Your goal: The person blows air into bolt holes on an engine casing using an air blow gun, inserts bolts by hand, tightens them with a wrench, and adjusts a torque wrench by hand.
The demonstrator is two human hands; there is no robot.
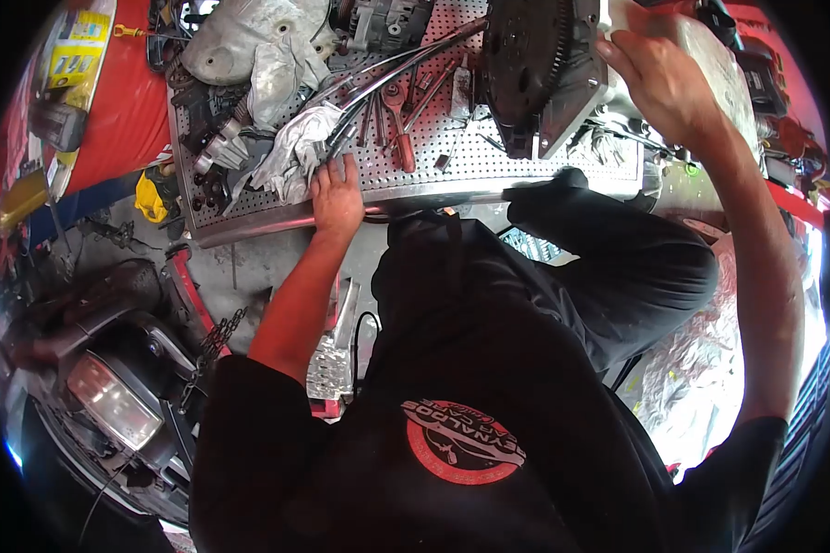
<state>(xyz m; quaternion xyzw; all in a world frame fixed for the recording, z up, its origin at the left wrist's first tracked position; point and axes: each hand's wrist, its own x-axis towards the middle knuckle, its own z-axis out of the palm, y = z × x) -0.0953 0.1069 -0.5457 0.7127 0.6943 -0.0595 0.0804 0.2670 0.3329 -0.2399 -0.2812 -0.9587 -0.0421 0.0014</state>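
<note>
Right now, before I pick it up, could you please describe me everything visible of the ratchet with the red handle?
The ratchet has a rounded, metal-looking head and a red handle. It lies on the perforated metal work surface, head pointing away from you, handle towards you. Slim metal tools lie on either side. Neither hand touches it. Its markings are too small to read.

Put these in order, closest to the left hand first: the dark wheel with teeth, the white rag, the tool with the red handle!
From the left hand:
1. White rag: just left of the fingertips
2. Red-handled tool: a little right
3. Toothed wheel: farther right
</note>
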